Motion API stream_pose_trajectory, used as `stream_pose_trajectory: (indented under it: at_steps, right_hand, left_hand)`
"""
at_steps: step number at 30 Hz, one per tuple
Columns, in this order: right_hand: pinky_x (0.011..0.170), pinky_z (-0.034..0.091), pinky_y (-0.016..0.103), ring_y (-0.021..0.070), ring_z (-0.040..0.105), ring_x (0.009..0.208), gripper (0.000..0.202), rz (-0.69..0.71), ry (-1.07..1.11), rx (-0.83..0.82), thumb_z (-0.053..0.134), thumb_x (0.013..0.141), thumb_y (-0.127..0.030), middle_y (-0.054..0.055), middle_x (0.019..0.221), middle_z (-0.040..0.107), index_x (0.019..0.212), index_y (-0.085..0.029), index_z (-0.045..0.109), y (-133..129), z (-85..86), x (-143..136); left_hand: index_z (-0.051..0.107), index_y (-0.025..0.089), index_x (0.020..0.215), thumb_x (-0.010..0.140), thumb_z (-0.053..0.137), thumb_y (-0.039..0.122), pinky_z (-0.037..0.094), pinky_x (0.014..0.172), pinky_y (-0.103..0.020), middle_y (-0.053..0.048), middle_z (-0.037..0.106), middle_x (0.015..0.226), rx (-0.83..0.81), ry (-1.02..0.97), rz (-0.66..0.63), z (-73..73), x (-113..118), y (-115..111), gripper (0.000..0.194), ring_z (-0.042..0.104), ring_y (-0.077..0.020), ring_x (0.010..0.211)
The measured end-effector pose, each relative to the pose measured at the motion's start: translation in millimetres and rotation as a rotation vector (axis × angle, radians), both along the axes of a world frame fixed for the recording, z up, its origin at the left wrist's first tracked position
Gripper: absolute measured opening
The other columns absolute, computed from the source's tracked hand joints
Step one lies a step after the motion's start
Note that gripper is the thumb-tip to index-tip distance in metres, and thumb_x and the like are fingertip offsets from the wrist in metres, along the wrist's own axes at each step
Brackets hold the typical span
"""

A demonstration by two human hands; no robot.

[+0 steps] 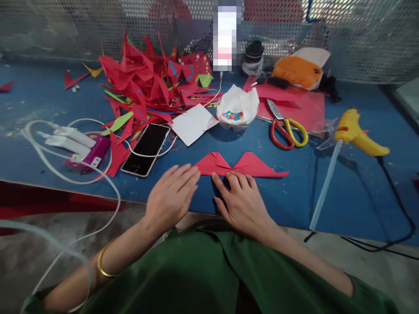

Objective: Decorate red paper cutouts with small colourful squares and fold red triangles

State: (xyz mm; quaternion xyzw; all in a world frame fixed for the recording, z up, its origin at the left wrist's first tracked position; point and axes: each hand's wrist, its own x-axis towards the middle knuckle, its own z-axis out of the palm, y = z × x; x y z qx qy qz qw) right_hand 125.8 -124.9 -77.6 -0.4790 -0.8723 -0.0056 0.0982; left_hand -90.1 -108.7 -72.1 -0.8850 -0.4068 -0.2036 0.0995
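Note:
A folded red paper piece (pixel 258 165) with two peaks lies flat near the table's front edge. My left hand (pixel 173 192) reaches its left end, fingers stretched out and side by side, palm down. At the middle of the paper's lower edge, my right hand (pixel 242 198) presses down with its fingertips, the index finger and thumb apart from the others. Neither hand is wrapped round anything. Just left of the paper lies a dark-screened phone (pixel 145 150), and behind it a white card (pixel 193 124).
Red and green paper cutouts (pixel 147 83) are heaped at the back left. A paper-lined bowl (pixel 237 107) holds small coloured bits. Scissors (pixel 284 126) and a yellow glue gun (pixel 360 133) with its cord lie right. White cables loop around a power bank-like purple block (pixel 94 152) at left.

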Motion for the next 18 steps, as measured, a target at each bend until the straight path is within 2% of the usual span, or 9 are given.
stream_pose_trajectory:
  at_steps: [3, 6, 9, 13, 18]
  right_hand:
    - [0.096, 0.039, 0.048, 0.0325, 0.052, 0.113, 0.052, 0.003, 0.043, 0.017, 0.044, 0.097, -0.035, 0.018, 0.117, 0.063, 0.143, -0.01, 0.05, 0.5, 0.3, 3.0]
    - [0.097, 0.041, 0.042, 0.0271, 0.058, 0.109, 0.044, -0.011, 0.149, 0.046, 0.041, 0.099, -0.026, 0.016, 0.117, 0.068, 0.138, -0.007, 0.053, 4.5, -1.4, 16.2]
    - [0.092, 0.044, 0.036, 0.0224, 0.064, 0.097, 0.031, -0.052, 0.211, 0.13, 0.043, 0.099, -0.019, 0.012, 0.107, 0.074, 0.121, -0.009, 0.063, 11.6, -4.5, 36.6]
    - [0.085, 0.043, 0.035, 0.0211, 0.065, 0.087, 0.021, -0.015, 0.111, 0.26, 0.051, 0.096, -0.015, 0.007, 0.095, 0.075, 0.103, -0.015, 0.07, 19.7, -4.9, 55.5]
    - [0.086, 0.041, 0.036, 0.0199, 0.063, 0.079, 0.022, 0.104, -0.011, 0.334, 0.051, 0.094, -0.01, 0.007, 0.091, 0.075, 0.099, -0.012, 0.072, 25.9, 1.1, 55.3]
  left_hand:
    - [0.065, 0.005, 0.119, 0.097, 0.047, 0.014, 0.052, 0.1, -0.037, -0.013, 0.072, 0.12, -0.064, -0.054, -0.14, -2.9, 16.7, 9.2, 0.03, 0.067, -0.0239, 0.112]
    - [0.067, 0.004, 0.115, 0.098, 0.046, 0.016, 0.056, 0.095, -0.037, -0.013, 0.074, 0.112, -0.071, -0.077, -0.158, -6.2, 23.6, 15.7, 0.029, 0.069, -0.0234, 0.104]
    - [0.069, 0.009, 0.112, 0.099, 0.047, 0.018, 0.058, 0.088, -0.037, -0.01, 0.075, 0.108, -0.052, -0.037, -0.157, -8.6, 23.0, 20.5, 0.028, 0.069, -0.0228, 0.099]
    - [0.069, 0.012, 0.111, 0.1, 0.045, 0.016, 0.058, 0.073, -0.033, -0.009, 0.075, 0.105, 0.028, 0.052, -0.172, -8.3, 23.2, 27.7, 0.027, 0.068, -0.0211, 0.092]
    - [0.068, 0.012, 0.111, 0.097, 0.044, 0.011, 0.054, 0.06, -0.031, -0.008, 0.075, 0.099, 0.055, 0.193, -0.228, 0.0, 28.7, 36.3, 0.028, 0.066, -0.0211, 0.084]
